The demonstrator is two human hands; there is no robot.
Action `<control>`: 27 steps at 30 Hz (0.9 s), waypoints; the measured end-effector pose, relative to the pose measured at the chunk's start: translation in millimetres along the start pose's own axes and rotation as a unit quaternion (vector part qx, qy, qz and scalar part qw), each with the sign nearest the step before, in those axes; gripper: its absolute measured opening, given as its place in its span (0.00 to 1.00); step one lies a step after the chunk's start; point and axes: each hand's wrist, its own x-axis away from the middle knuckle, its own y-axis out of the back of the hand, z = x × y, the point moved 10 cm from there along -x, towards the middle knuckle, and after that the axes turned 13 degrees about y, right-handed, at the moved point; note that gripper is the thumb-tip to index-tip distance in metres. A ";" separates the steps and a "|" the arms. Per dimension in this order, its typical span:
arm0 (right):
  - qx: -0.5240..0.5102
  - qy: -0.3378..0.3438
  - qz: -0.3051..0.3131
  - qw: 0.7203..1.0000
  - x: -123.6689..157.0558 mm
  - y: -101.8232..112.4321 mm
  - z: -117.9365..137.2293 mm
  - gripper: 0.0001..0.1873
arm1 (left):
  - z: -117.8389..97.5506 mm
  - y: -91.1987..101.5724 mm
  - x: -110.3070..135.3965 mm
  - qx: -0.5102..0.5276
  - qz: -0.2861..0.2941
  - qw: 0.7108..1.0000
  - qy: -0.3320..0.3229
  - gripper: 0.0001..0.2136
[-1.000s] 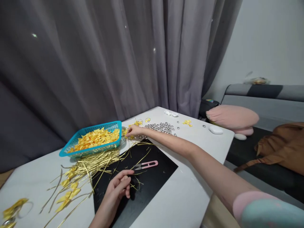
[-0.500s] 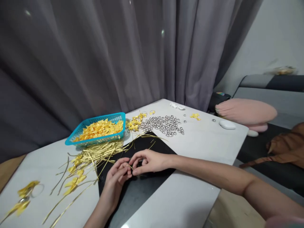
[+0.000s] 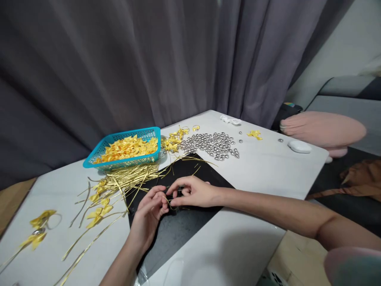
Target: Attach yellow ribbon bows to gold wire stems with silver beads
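Two bare hands are shown meeting over a black mat [image 3: 181,234] laid on a white table [image 3: 262,178]. A thin gold strip [image 3: 169,203] is pinched between them. The left hand [image 3: 149,212] is closed on it with thumb and fingertips, and the right hand [image 3: 195,193] is closed on it from the other side, fingers curled. The strip is held just above the mat, near the middle of the table.

Behind the hands, a teal plastic basket [image 3: 125,162] is set on the table. It is filled nearly to the rim with small yellow ribbon bows [image 3: 127,147]. Just in front of the basket, a loose heap of gold strips [image 3: 133,178] is spread, partly over the mat's edge. To the right of the basket, a cluster of silver beads [image 3: 212,143] is laid directly on the table, in no container. A few bows on gold stems [image 3: 99,202] are scattered left of the mat. A small white case [image 3: 299,147] is placed near the far right edge, well apart from the hands.
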 end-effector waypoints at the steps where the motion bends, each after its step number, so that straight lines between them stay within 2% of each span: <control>1: 0.002 -0.003 0.000 1.000 0.0 -2.0 -1.5 0.16 | 0.2 -1.3 0.1 -0.006 0.005 1.000 0.000 0.14; 4: 0.015 0.007 0.006 1.000 -2.2 -5.2 -3.6 0.13 | 0.5 -4.3 0.2 -0.018 0.015 1.000 -0.003 0.13; 7: 0.020 0.013 -0.004 1.000 -4.4 1.1 -5.3 0.11 | -0.3 -6.0 0.6 -0.024 0.023 0.999 -0.010 0.12; 11: 0.053 0.013 -0.068 0.996 -5.0 34.1 -1.2 0.10 | -4.3 -7.1 2.6 -0.052 0.043 0.997 -0.036 0.09; 14: 0.068 0.028 -0.111 0.991 -4.6 62.5 6.8 0.09 | -8.5 -7.3 4.8 -0.123 0.047 0.989 -0.065 0.08; 16: 0.076 0.052 -0.136 0.986 -4.2 79.2 14.7 0.09 | -15.8 -8.6 9.1 -0.202 0.028 0.973 -0.105 0.07; 21: 0.123 0.078 -0.170 0.975 -1.2 107.9 26.6 0.09 | -33.6 -25.1 26.4 -0.398 -0.009 0.899 -0.185 0.05; 23: 0.165 0.084 -0.174 0.967 -0.2 116.8 29.3 0.08 | -39.7 -25.9 30.5 -0.410 -0.015 0.891 -0.196 0.05; 27: 0.245 0.087 -0.177 0.949 0.9 131.0 28.4 0.07 | -50.0 -14.6 32.3 -0.402 -0.034 0.890 -0.214 0.08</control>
